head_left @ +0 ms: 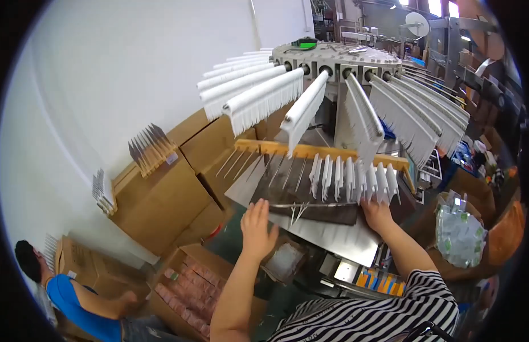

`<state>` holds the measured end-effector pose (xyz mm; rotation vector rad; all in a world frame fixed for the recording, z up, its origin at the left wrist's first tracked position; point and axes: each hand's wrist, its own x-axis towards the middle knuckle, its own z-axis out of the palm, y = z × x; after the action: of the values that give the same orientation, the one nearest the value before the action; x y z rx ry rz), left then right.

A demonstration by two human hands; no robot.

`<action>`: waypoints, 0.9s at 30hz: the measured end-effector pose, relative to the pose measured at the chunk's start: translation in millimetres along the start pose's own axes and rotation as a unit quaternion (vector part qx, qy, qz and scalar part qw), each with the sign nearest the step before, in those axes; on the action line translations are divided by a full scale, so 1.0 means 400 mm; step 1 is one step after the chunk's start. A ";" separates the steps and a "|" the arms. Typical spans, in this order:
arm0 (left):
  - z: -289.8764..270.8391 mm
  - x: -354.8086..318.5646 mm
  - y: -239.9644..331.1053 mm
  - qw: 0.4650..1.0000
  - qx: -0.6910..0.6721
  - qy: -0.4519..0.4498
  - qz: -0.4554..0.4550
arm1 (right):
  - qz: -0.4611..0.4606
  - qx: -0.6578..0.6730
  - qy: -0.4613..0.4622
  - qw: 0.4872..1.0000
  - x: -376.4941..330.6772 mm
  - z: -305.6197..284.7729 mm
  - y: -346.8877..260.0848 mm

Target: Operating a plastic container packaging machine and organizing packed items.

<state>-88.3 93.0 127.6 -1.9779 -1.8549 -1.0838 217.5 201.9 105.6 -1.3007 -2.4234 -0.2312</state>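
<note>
- While the left hand [257,223] hovers flat and open with fingers spread, holding nothing, it sits just at the near edge of the dark mat [310,196].
- Right hand [377,212] is up at the wooden rack [321,153], touching the white sleeves [355,178] hanging on its right half; can't really tell how tight the grip is or if it's pinching one.
- Left half of that rack is just bare metal pins [241,162].
- Thin metal rod [310,205] lies across the mat between both hands.
- Round carousel [338,60] with white fringed arms sits behind.
- Cardboard boxes [162,199] off left, another person [76,302] crouched below them.
</note>
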 end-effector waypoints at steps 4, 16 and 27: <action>0.047 0.068 0.006 0.978 0.099 -0.170 0.065 | 0.034 0.005 -0.112 0.993 -0.012 -0.010 0.010; -0.213 -0.524 0.220 0.787 -0.361 -0.405 -0.294 | -0.337 0.362 -0.105 0.863 -0.135 -0.049 -0.202; -0.536 -1.271 0.608 0.744 -0.362 0.185 -0.530 | -0.664 0.503 -0.127 0.538 -0.591 -0.083 -0.965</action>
<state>96.7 -472.9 32.1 -0.5170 -2.5123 -2.5637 24.2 -205.3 53.7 1.1611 -2.3761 0.9168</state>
